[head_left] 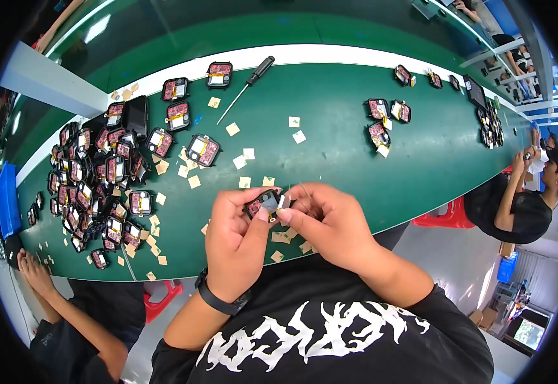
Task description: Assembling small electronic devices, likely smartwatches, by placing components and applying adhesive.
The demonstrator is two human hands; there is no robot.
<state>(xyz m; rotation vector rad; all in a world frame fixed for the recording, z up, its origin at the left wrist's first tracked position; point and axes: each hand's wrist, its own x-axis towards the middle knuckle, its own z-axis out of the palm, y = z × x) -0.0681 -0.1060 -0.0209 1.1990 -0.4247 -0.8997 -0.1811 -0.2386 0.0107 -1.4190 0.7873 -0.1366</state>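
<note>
Below the screwdriver (248, 83), the left hand (233, 233) grips a black-cased circuit device (254, 206); the right hand (333, 221) pinches a small white part (281, 201) at its edge; left of the screwdriver, a device pile (93, 173)

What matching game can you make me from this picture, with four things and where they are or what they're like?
Things:
1. Screwdriver
2. Wristband
3. Big pile of gadgets
4. Left hand

Clues:
A. Heaped on the left part of the green table
B. Holding a small gadget
C. Has a long, thin metal shaft
D. Black and strapped on

Right pairs: 1-C, 2-D, 3-A, 4-B
</note>
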